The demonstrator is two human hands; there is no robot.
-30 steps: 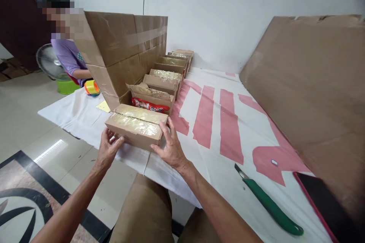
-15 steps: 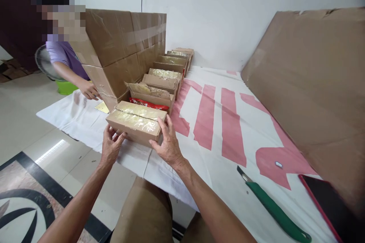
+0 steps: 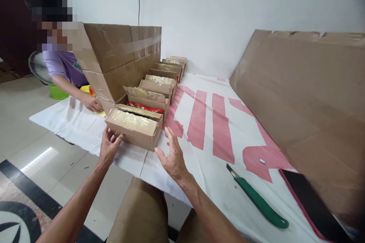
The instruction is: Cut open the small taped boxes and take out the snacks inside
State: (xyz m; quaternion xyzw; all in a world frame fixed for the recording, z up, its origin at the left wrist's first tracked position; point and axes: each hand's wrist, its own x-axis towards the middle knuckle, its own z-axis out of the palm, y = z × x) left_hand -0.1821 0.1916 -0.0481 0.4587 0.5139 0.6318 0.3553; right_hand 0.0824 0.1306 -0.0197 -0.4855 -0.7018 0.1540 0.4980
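At the near end of a row on the table sits a small cardboard box, its top flaps covered in shiny clear tape and parted along a slit. My left hand grips its front left corner, thumb against the front face and the other fingers round the side, partly hidden. Just off the front right corner is my right hand, thumb and fingers spread, holding nothing. Directly behind, an opened cardboard box shows a red packet inside.
Stacked large cartons stand left of the row. Beyond them a co-worker's hand rests at the table edge. A green-handled knife with its blade showing, a phone and a big cardboard sheet are on the right.
My right hand has let go of the box's right end and opened beside it. The slit between the taped flaps has widened. The co-worker's hand has shifted slightly.
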